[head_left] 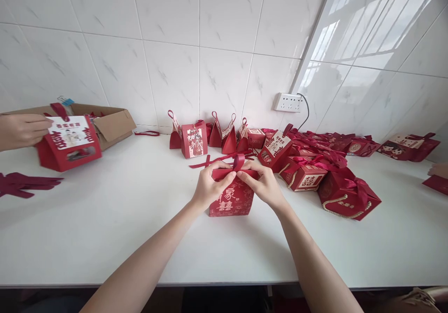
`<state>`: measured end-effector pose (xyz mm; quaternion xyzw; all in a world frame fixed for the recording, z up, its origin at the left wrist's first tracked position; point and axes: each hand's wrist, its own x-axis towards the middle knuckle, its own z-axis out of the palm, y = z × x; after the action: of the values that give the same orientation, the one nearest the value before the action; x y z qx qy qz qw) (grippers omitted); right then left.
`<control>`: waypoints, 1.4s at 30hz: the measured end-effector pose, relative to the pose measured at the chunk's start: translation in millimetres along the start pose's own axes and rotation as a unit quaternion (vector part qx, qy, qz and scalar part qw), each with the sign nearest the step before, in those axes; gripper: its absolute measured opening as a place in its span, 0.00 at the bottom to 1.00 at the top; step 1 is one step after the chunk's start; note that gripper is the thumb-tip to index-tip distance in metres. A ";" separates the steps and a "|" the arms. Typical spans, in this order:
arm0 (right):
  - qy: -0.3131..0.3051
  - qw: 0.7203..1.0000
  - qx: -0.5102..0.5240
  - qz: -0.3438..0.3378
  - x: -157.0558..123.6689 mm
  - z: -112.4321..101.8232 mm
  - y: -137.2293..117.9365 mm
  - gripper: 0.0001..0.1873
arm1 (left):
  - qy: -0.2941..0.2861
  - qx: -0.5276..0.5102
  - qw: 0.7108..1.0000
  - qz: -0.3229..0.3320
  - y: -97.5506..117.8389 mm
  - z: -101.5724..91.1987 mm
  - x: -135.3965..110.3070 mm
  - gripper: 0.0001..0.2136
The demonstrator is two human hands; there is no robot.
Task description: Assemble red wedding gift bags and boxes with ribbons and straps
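A red gift box [235,206] with pale printed characters stands upright on the white table in front of me. At its top edge rises a dark red ribbon loop [239,161]. My left hand [212,188] grips the top edge from the left, its thumb on the front face and its fingers behind. From the right, my right hand [263,185] pinches the same edge beside the loop's base, thumb in front. The two thumbs nearly meet under the loop. My fingertips behind the box are partly hidden.
Loose red ribbons [224,159] lie behind the box. Several finished-looking red boxes [194,140] stand by the tiled wall, with a pile [308,175] at right. At left, another person's hand [26,131] holds a red box [70,152] near a cardboard carton [114,125].
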<state>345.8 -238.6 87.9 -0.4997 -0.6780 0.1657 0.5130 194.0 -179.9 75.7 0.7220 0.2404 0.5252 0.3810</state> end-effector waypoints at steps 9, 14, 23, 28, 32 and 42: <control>0.103 0.989 0.106 -0.018 16.8 3.1 -11.9 0.12 | -0.041 0.029 0.998 -0.037 6.4 -7.6 4.7 0.05; 0.150 0.981 0.120 -0.030 20.0 9.1 -19.6 0.08 | -0.041 0.018 0.998 -0.034 12.4 -7.2 5.4 0.07; 0.178 0.977 0.113 -0.042 16.9 15.4 -17.7 0.06 | -0.051 0.029 0.997 -0.054 13.5 -5.1 6.9 0.04; 0.194 0.975 0.098 -0.052 17.7 17.9 -17.6 0.06 | -0.048 0.035 0.997 -0.046 11.7 -4.5 7.3 0.03; 0.171 0.977 0.118 -0.040 16.5 13.9 -15.9 0.07 | -0.042 0.031 0.997 -0.048 9.8 -4.2 7.5 0.04; 0.019 0.997 0.054 0.057 5.1 -5.4 0.8 0.10 | -0.033 0.034 0.997 -0.059 10.3 -5.4 5.5 0.07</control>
<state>351.0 -235.5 92.3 -0.5122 -0.6289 0.2215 0.5414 190.2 -180.3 87.9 0.7359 0.2872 0.4695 0.3943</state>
